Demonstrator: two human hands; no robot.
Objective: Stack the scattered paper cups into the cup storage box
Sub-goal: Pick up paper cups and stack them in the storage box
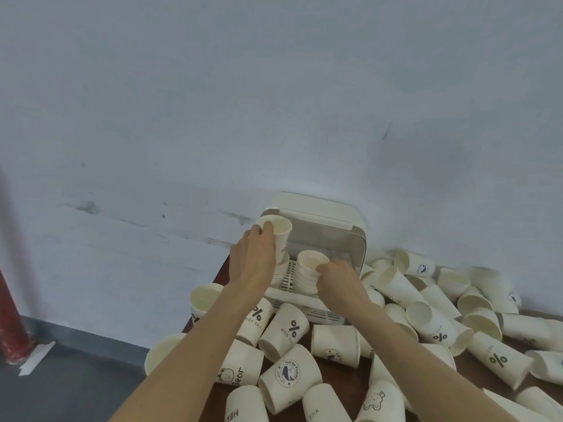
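Here, over a dark table [362, 380] by a pale wall [274, 102], both hands' fingers grip cups.

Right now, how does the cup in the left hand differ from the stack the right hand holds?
The left hand grips a single cup raised above the storage box floor; the right hand holds a stack of nested cups standing lower, on the box's slatted tray. The single cup tilts slightly; the stack looks upright. Both are cream paper, mouths up.

Both arms fwd; left hand [254, 257] curled gripping, right hand [336, 277] prob pinching.
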